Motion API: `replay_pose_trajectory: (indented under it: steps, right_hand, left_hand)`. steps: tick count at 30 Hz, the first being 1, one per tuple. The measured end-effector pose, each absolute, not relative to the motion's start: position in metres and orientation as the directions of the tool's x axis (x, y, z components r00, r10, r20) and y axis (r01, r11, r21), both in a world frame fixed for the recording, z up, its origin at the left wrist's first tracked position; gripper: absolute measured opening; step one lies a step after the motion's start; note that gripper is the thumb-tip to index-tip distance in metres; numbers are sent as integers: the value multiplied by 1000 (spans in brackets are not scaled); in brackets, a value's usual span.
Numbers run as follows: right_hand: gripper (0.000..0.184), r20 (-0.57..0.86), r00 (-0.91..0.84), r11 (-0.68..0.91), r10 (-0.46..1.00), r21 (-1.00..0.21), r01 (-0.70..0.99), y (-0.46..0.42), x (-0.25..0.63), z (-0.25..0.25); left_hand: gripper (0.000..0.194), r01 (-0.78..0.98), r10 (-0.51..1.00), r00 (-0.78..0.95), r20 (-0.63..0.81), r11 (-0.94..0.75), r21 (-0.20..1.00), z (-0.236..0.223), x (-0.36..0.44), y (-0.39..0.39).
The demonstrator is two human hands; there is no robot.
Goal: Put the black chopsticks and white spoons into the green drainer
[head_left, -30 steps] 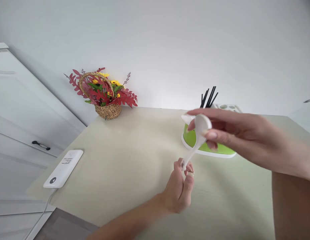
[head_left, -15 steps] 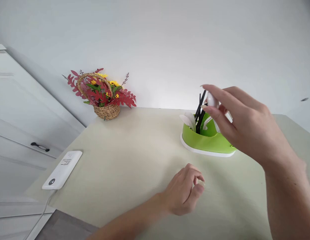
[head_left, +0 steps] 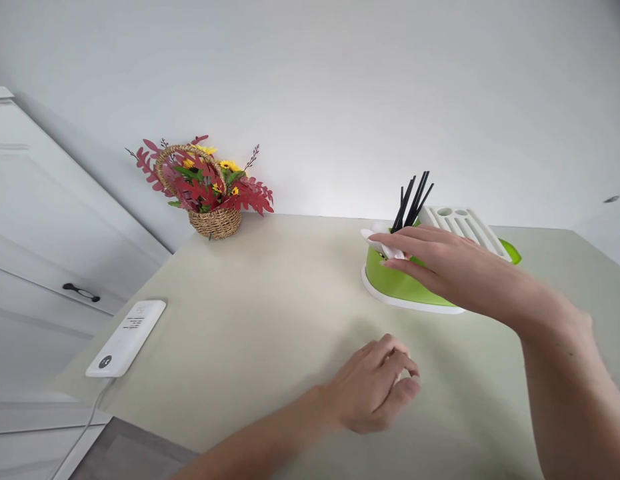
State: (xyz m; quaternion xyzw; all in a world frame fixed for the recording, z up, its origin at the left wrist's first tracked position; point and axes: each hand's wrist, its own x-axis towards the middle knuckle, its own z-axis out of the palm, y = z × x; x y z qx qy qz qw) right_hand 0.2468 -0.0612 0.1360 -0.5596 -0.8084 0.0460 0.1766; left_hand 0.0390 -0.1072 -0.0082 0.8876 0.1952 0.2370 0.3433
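A green cutlery holder (head_left: 396,283) on a white base stands at the back right of the pale table (head_left: 270,313). Black chopsticks (head_left: 414,197) stick up out of it, and a white slotted rack (head_left: 464,225) lies across its top. My right hand (head_left: 440,267) reaches over the holder's left end. Its fingertips pinch the bowl of a white spoon (head_left: 389,251) that rests in the holder beside another white spoon (head_left: 370,234). My left hand (head_left: 375,387) lies on the table in front of the holder, fingers curled in, with nothing visible in them.
A wicker basket of red and yellow flowers (head_left: 210,193) stands at the back left by the wall. A white power bank (head_left: 126,338) with a cable lies near the table's left edge. A white cabinet (head_left: 40,227) flanks the table on the left.
My right hand carried the white spoon from my left hand up and back, then lowered it into the green holder. My left hand let go of the handle and settled curled on the table.
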Motion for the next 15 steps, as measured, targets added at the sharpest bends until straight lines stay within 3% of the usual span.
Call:
replay_pose_trajectory:
  steps: [15]
  right_hand:
    - [49, 219, -324, 373, 920, -244, 895, -63, 253, 131]
  left_hand:
    - [27, 232, 493, 830, 260, -730, 644, -14, 40, -108]
